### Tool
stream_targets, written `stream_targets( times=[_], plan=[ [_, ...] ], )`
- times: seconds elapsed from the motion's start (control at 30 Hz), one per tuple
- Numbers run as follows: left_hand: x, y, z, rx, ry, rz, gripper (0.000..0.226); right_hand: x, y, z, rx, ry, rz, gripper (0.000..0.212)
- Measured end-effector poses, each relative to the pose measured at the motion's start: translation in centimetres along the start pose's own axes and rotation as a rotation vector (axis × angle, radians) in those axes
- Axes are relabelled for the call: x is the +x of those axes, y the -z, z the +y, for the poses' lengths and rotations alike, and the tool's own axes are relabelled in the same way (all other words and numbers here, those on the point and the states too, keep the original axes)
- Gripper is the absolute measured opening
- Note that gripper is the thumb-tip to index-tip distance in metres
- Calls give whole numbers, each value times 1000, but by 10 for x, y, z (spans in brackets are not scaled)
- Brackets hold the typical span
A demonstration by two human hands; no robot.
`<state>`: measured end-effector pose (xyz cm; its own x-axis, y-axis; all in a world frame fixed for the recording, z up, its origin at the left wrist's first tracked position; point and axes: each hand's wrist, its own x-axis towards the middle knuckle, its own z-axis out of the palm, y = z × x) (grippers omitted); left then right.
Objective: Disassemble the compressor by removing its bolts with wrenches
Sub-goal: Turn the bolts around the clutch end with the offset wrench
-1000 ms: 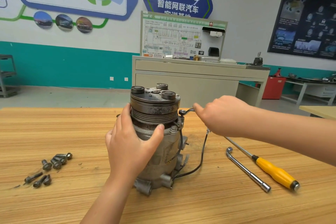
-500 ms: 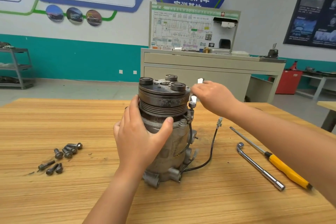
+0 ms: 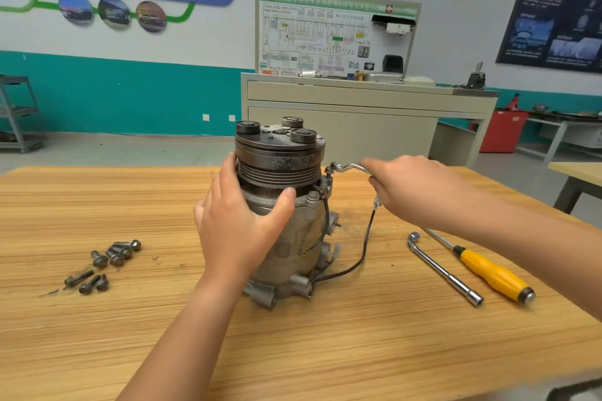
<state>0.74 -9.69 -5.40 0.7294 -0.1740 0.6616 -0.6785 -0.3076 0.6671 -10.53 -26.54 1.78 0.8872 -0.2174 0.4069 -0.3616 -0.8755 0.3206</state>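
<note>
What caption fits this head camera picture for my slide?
The left hand steadies the upright compressor while the right hand holds a wrench on a bolt; loose bolts lie nearby.

The left hand hides the near-left side of the compressor; the right hand hides the handle end of the wrench. A dark shape at the near-right corner of the tabletop is too blurred to tell.

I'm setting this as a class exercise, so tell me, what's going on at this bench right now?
A person is dismantling a compressor standing upright on a wooden table. The left hand grips its body; the right hand holds a small wrench set on a bolt at its upper right. Loose bolts lie to the left; an L-shaped wrench and a yellow-handled screwdriver lie to the right.
</note>
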Motion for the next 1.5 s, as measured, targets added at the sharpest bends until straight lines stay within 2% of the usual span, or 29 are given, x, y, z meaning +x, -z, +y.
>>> stream_targets(
  times=[0.17,0.33,0.5,0.57,0.7,0.8,0.87,0.93,1.03,1.1,1.23,1.3,1.5],
  plan=[
    [0,1,0,-8,0,-14,99,9,15,-18,-200,45,-110,22],
    [0,2,0,-10,5,-21,98,11,25,-21,-347,176,-129,14],
    [0,2,1,-19,4,-22,98,22,10,4,-352,261,-111,33],
    [0,2,1,-13,1,-21,98,35,3,15,-370,268,-78,31],
    [0,1,1,-1,-3,-8,98,65,-21,15,-172,254,42,30],
    [0,0,0,-4,-5,-1,97,79,-43,-2,87,305,309,30],
    [0,0,0,-6,-5,5,96,78,-48,-9,196,289,403,29],
    [0,0,0,-8,-3,7,97,72,-45,-7,260,210,413,26],
    [0,0,0,-13,-5,6,97,56,-27,5,429,-47,452,33],
    [0,0,0,-16,-4,7,96,40,-14,12,466,-87,419,33],
    [0,0,1,-13,0,7,97,5,0,6,139,-48,92,24],
    [0,0,1,-13,3,0,97,-2,4,-5,59,-46,-6,25],
    [-1,2,2,-23,2,-14,96,2,24,-27,-146,-7,-140,25]
  ],
)
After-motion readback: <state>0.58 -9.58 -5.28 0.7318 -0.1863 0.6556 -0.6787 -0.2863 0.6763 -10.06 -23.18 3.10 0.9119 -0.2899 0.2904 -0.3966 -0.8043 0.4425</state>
